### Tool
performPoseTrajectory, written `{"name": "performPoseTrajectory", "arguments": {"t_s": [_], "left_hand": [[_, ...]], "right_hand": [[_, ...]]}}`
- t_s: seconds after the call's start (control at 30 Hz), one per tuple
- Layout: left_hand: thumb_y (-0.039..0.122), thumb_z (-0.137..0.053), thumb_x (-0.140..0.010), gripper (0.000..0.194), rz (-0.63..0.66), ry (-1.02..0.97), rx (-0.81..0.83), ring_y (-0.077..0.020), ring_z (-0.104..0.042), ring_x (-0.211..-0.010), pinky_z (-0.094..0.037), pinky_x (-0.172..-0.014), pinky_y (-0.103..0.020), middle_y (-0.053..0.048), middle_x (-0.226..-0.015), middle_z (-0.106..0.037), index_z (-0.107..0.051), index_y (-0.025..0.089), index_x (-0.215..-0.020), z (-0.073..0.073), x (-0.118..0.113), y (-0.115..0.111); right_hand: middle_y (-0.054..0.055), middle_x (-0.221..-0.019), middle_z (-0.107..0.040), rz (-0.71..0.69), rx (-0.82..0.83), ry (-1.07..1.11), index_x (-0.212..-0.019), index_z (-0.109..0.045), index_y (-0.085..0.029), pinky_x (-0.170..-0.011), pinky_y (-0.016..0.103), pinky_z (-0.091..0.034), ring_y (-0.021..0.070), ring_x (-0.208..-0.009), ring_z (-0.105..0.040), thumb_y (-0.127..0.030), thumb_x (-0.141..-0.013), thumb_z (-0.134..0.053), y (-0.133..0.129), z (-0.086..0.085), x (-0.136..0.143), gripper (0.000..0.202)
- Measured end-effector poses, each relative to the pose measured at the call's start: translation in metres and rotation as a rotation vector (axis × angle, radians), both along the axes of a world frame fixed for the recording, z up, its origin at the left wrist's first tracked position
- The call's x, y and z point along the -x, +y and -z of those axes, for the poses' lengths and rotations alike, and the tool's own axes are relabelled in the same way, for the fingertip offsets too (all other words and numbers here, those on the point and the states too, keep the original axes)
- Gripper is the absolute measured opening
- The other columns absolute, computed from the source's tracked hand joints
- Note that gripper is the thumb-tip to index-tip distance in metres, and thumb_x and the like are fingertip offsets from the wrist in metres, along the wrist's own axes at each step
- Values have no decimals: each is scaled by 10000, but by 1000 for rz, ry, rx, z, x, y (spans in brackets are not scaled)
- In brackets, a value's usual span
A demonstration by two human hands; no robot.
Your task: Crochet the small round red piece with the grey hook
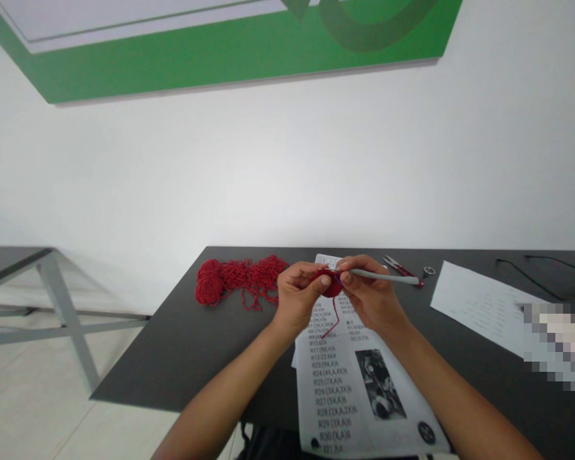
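Between both hands is a small round piece of red crochet (332,285), with a loose red yarn tail hanging below it. My left hand (299,291) pinches its left edge between thumb and fingers. My right hand (368,294) grips a crochet hook (388,276) with a grey handle that points right; its tip meets the top of the crochet piece. A bit of purple shows by the right fingertips, too small to name. Under the hands lies a printed pattern sheet (335,396) with rows of stitch codes and a dark photo.
A heap of red yarn (239,281) lies left of my hands on the black table (172,358). To the right are small scissors (397,265), a metal ring (429,271), a white paper (479,306) and glasses (527,275). A pixelated patch covers the right edge.
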State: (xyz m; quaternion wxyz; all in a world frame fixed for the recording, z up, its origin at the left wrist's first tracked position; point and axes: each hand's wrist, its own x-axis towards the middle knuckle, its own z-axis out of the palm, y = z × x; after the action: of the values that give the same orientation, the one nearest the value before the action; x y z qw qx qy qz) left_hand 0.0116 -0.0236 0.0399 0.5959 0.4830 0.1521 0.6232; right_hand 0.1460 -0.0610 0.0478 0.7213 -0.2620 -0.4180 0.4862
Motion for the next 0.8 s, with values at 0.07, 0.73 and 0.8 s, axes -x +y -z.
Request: {"name": "performPoseTrajectory", "arguments": {"t_s": [0.07,0.73,0.8], "left_hand": [[331,-976,-639,286,-6,5,7,-121,-714,-626,-588,-605,-215,-38,-770,-804,-802,188,-815,0,0,0],[318,-976,-641,268,3,-8,-2,-119,-721,-639,-600,-615,-217,-33,-776,-806,-806,199,-810,-2,0,-1],[328,-976,-641,275,-1,-1,-6,-124,-720,-639,-597,-606,-222,-35,-777,-805,-803,198,-810,-2,0,-1]], "right_hand": [[-32,-768,-720,7,-2,-11,-803,-779,-271,-580,220,-556,102,-647,-634,-337,-674,-964,0,0,0,235],[-41,-750,-716,11,-8,-30,-809,-774,-276,-567,236,-545,94,-589,-601,-357,-683,-959,0,-1,0,238],[-42,-749,-715,11,-9,-33,-813,-774,-280,-571,242,-548,95,-587,-598,-364,-685,-958,-1,-1,0,239]]}}
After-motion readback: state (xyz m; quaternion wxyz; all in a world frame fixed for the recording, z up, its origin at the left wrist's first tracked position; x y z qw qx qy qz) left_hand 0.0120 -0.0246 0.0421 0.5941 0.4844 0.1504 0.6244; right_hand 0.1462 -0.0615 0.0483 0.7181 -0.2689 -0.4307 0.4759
